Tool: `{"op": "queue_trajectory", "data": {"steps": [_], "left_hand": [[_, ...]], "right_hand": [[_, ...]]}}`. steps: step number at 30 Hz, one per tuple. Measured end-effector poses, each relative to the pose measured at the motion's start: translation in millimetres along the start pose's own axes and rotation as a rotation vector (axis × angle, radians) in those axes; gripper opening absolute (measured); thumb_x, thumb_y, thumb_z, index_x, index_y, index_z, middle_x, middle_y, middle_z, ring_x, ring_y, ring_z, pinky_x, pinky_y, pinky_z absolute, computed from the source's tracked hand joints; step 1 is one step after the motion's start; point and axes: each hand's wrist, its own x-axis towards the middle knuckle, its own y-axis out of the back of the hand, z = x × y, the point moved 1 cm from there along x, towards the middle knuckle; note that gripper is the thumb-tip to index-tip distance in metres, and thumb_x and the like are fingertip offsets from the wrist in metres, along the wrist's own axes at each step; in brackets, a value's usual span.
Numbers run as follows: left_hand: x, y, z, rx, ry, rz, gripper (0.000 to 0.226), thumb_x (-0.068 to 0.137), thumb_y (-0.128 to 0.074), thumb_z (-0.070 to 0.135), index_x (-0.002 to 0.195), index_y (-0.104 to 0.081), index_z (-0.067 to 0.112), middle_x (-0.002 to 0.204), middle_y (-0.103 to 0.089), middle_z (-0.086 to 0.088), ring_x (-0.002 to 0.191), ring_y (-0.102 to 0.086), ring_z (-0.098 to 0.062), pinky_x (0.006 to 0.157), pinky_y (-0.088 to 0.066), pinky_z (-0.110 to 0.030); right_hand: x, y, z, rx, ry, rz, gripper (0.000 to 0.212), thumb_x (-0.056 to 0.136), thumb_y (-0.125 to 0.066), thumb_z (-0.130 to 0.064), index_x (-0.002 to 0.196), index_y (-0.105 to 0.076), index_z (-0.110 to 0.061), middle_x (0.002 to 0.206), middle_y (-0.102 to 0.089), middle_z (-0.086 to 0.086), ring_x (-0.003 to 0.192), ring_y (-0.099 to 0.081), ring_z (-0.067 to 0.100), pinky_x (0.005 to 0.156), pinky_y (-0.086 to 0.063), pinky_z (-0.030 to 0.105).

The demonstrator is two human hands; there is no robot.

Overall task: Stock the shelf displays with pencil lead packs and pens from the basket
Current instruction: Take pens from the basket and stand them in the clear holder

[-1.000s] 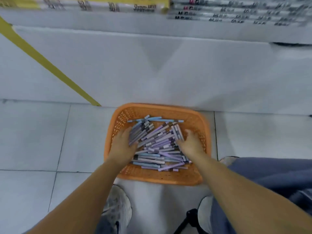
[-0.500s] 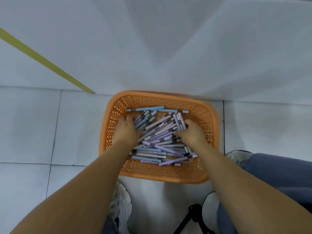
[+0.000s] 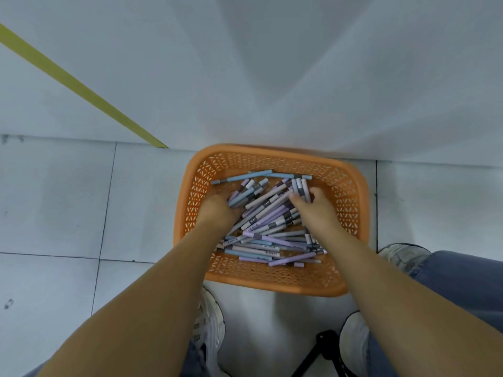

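Note:
An orange plastic basket (image 3: 272, 287) stands on the floor against the base of the shelf unit. It holds a loose pile of several lilac, blue and grey pens (image 3: 272, 213). My left hand (image 3: 217, 210) is dug into the left side of the pile, its fingers curled under a slanted bunch of pens. From the right, my right hand (image 3: 317, 206) curls its fingers round the far end of the same bunch. The fingertips of both hands are hidden among the pens. No pencil lead packs are in sight, and the shelf displays are out of frame.
The white base panel (image 3: 272, 77) of the shelf rises right behind the basket, with a yellow diagonal stripe (image 3: 81, 88) at its left. Pale floor tiles (image 3: 54, 200) surround the basket. My shoes (image 3: 209, 322) (image 3: 402, 257) and a black stand leg (image 3: 321, 346) lie near it.
The view has tilted down, so the shelf rows at the top are gone. Both hands have pushed further into the far part of the pile and closed around a bunch of pens.

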Motion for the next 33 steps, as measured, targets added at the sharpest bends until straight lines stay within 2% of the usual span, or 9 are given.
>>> {"op": "queue_trajectory", "data": {"steps": [4,6,11,13,18,22,25,28,33], "left_hand": [[1,1,-7,-0.066,0.002,-0.046,0.045,0.093,-0.067,0.024,0.137,-0.058,0.017,0.138,-0.056,-0.011,0.112,-0.06,-0.029,0.088,-0.043,-0.025],[0,2,-10,-0.114,0.006,-0.079,0.045,0.095,-0.064,0.023,0.139,-0.055,0.02,0.13,-0.062,-0.009,0.102,-0.061,-0.025,0.083,-0.042,-0.024],[-1,5,-10,-0.181,0.014,-0.1,0.042,0.098,-0.058,0.022,0.139,-0.052,0.02,0.108,-0.059,0.0,0.079,-0.054,-0.008,0.073,-0.04,-0.024],[-1,5,-8,-0.184,0.032,-0.109,0.04,0.098,-0.057,0.024,0.138,-0.053,0.019,0.107,-0.061,-0.002,0.075,-0.053,-0.005,0.066,-0.04,-0.023],[-5,5,-9,-0.262,0.054,-0.097,0.038,0.099,-0.058,0.026,0.137,-0.053,0.021,0.088,-0.058,0.01,0.076,-0.056,-0.004,0.058,-0.039,-0.016],[-9,-1,-15,-0.35,0.084,-0.102,0.034,0.098,-0.06,0.022,0.132,-0.058,0.019,0.091,-0.061,0.008,0.091,-0.062,-0.015,0.075,-0.046,-0.028],[-13,-1,-16,-0.371,0.112,-0.106,0.034,0.099,-0.06,0.025,0.132,-0.057,0.018,0.094,-0.063,0.003,0.087,-0.06,-0.013,0.074,-0.046,-0.03],[-15,7,-15,-0.33,0.126,-0.07,0.032,0.099,-0.059,0.029,0.128,-0.055,0.015,0.095,-0.063,-0.001,0.083,-0.059,-0.014,0.067,-0.046,-0.028],[-27,22,-13,-0.2,0.068,0.067,0.032,0.101,-0.054,0.029,0.129,-0.05,0.013,0.103,-0.055,0.0,0.079,-0.052,-0.012,0.06,-0.036,-0.023]], "right_hand": [[0,-15,-11,-0.186,-0.035,0.094,0.074,0.078,-0.067,-0.063,0.126,-0.042,-0.013,0.108,-0.058,0.004,0.097,-0.061,0.029,0.086,-0.052,0.048],[0,-20,-12,-0.234,-0.033,0.124,0.08,0.077,-0.07,-0.06,0.13,-0.04,-0.009,0.114,-0.058,0.009,0.1,-0.061,0.032,0.078,-0.051,0.044],[3,-24,-20,-0.058,-0.098,0.028,0.053,0.083,-0.075,-0.032,0.122,-0.047,-0.009,0.096,-0.055,0.004,0.073,-0.056,0.018,0.056,-0.042,0.03],[4,-23,-22,-0.021,-0.089,0.006,0.044,0.084,-0.074,-0.023,0.119,-0.051,-0.011,0.099,-0.06,0.007,0.069,-0.054,0.014,0.051,-0.039,0.027],[-3,-25,-24,0.113,-0.024,-0.035,0.048,0.084,-0.075,-0.016,0.126,-0.052,-0.016,0.093,-0.06,-0.001,0.074,-0.058,0.012,0.057,-0.044,0.024],[-2,-28,-20,0.166,-0.035,-0.102,0.043,0.085,-0.073,-0.016,0.119,-0.048,-0.02,0.091,-0.058,-0.003,0.076,-0.059,0.011,0.053,-0.042,0.023],[-3,-26,-17,0.188,-0.085,-0.096,0.033,0.084,-0.073,-0.013,0.109,-0.051,-0.016,0.092,-0.06,0.004,0.08,-0.06,0.018,0.059,-0.047,0.031],[-2,-20,-17,0.252,-0.088,-0.077,0.028,0.083,-0.073,-0.005,0.1,-0.055,-0.018,0.099,-0.065,0.01,0.09,-0.066,0.025,0.076,-0.058,0.045],[-8,0,-22,0.281,0.008,-0.032,0.024,0.082,-0.072,0.001,0.091,-0.059,-0.017,0.091,-0.069,0.011,0.075,-0.069,0.021,0.059,-0.057,0.03]]}}
